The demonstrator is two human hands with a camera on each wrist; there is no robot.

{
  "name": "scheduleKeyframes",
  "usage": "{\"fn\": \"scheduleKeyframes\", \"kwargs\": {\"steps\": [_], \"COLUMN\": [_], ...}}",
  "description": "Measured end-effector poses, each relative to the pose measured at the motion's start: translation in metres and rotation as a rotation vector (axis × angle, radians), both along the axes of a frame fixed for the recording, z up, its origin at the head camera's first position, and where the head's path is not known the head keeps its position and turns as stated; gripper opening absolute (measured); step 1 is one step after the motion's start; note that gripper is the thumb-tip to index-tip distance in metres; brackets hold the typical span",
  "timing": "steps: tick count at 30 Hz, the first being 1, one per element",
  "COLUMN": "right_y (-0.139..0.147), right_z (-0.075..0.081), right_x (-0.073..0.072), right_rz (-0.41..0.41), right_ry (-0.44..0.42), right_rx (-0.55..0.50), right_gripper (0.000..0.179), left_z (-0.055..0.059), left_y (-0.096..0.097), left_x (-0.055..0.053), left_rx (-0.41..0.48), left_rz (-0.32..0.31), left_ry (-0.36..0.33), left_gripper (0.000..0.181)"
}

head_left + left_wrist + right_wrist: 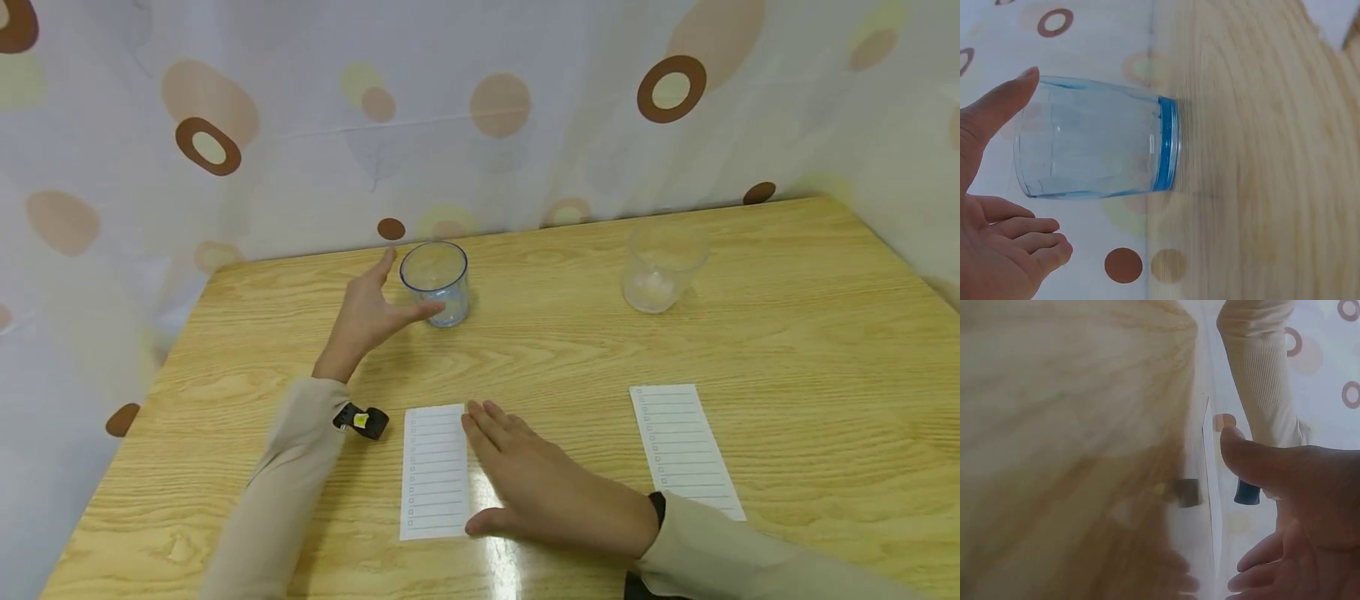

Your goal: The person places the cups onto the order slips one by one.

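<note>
Near the back edge of the table stands an upright clear glass with a blue rim [442,287]. My left hand [371,312] is beside it on the left, thumb and fingers spread apart. In the left wrist view the glass [1097,140] shows a blue base, and the left thumb [1007,100] lies by its rim. My right hand [543,483] is held low over the table with straight fingers, palm turned to the left, beside the right edge of a lined paper slip [435,475]. The right wrist view shows this slip edge-on past the right thumb [1254,462].
A second clear glass [660,271] stands at the back right of the wooden table [555,358]. Another lined paper slip [682,442] lies at the right, partly covered by the right sleeve. A dotted cloth [300,100] hangs behind the table.
</note>
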State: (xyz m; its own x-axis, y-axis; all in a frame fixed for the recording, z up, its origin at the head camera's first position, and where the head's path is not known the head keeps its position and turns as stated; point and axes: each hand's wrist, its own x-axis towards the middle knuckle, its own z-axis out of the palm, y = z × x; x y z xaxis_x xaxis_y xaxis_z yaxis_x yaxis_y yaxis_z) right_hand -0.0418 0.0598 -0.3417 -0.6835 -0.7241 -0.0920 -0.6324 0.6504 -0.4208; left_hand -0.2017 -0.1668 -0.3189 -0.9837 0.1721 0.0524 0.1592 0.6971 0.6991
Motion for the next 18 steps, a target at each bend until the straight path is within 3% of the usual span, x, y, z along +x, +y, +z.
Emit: {"fn": "scheduleKeyframes", "kwargs": {"steps": [8, 18], "right_y": [-0.005, -0.010], "right_z": [-0.004, -0.006], "right_x": [-0.006, -0.004], "right_rz": [-0.028, -0.031], "right_ry": [-0.034, -0.047], "right_rx": [0.030, 0.099], "right_gripper": [0.103, 0.105], "left_z": [0.000, -0.008], "left_y": [0.014, 0.017], "left_x": [0.002, 0.001], "left_rx": [0.089, 0.128], "left_rz": [0.009, 0.004], "left_ry": [0.007, 0.036], "left_gripper": [0.108, 0.104]}}
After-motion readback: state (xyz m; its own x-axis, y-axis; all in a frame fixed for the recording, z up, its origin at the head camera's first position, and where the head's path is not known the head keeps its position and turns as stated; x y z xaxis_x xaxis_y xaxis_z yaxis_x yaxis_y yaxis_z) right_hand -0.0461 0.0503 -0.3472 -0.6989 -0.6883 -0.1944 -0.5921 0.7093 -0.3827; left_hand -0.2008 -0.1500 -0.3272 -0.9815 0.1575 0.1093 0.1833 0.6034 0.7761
